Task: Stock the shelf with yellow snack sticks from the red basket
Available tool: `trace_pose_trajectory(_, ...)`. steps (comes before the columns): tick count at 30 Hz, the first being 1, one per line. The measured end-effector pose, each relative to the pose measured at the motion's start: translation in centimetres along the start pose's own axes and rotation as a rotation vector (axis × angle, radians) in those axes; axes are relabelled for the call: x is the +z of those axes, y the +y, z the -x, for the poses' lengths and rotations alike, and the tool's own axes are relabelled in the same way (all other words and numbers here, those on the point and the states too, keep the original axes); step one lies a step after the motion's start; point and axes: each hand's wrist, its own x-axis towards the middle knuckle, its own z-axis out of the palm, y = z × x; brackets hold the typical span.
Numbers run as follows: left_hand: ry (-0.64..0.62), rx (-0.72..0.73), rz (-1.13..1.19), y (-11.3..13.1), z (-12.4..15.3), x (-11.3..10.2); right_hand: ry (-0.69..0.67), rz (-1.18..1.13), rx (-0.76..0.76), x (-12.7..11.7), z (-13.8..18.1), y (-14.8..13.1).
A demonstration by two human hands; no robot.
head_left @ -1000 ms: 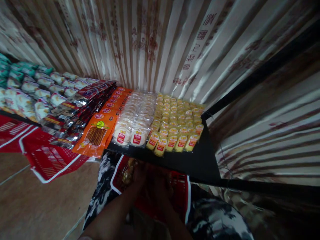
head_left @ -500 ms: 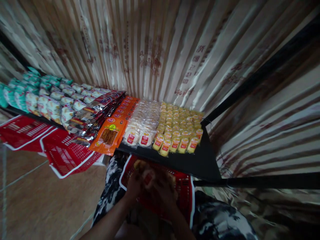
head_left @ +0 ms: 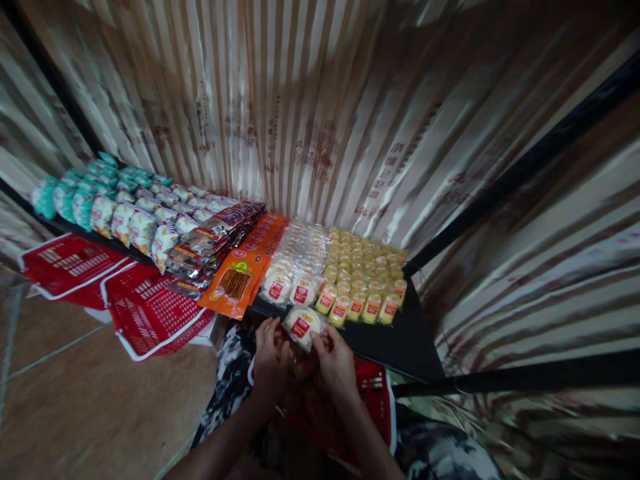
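A round, pale pastry [head_left: 303, 325] in a clear wrapper with a red label is held up at the front edge of the black shelf [head_left: 400, 343]. My right hand [head_left: 336, 363] grips its right edge, the thumb in front. Curled fingers of my left hand [head_left: 271, 357] close at the wrapper's left edge. Below my hands, a red basket [head_left: 373, 393] with a white rim sits between my knees; dim wrapped items lie inside. Just behind the held pastry are rows of the same white pastries [head_left: 303, 267] and small yellow packets [head_left: 363, 280].
Orange snack bags [head_left: 243, 277], dark foil packets [head_left: 207, 247] and rows of white and teal bags [head_left: 127, 217] fill the shelf leftward. Two red baskets [head_left: 155, 307] stand below on the tiled floor [head_left: 65, 400]. Striped sheeting [head_left: 310, 100] and a black post [head_left: 500, 187] stand behind and right.
My hands have risen from inside the basket to the shelf's front edge, bringing the wrapped pastry up with them. The view has shifted, so the shelf appears farther right and lower.
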Motion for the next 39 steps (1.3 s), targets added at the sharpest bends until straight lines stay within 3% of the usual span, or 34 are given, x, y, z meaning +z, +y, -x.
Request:
trace_pose_trajectory(5, 0.014, 0.304, -0.223, 1.0, -2.8, 0.2, 0.039, 0.257, -0.11, 0.4, -2.8, -1.8)
trace_pose_trajectory(8, 0.023, 0.381, -0.284, 0.8, -4.0, 0.6, 0.056, 0.288, -0.122, 0.3, -3.4, -2.6)
trace_pose_trajectory(16, 0.04, 0.379, -0.347, 0.7, -5.9, 1.0, 0.086, 0.271, -0.164, 0.7, -4.6, -2.4)
trace_pose_trajectory(24, 0.136, 0.383, -0.418, -0.4, -8.0, 1.0, 0.115, 0.26, -0.168, 1.8, -4.9, -1.9)
trace_pose_trajectory(34, 0.206, 0.358, -0.384, -2.1, -9.3, 1.6, 0.12, -0.015, -0.012, 2.2, -4.3, -1.5)
trace_pose_trajectory(39, 0.195, 0.377, -0.393, -1.9, -9.1, 1.6, 0.131, -0.001, -0.043, 2.5, -4.3, -1.5)
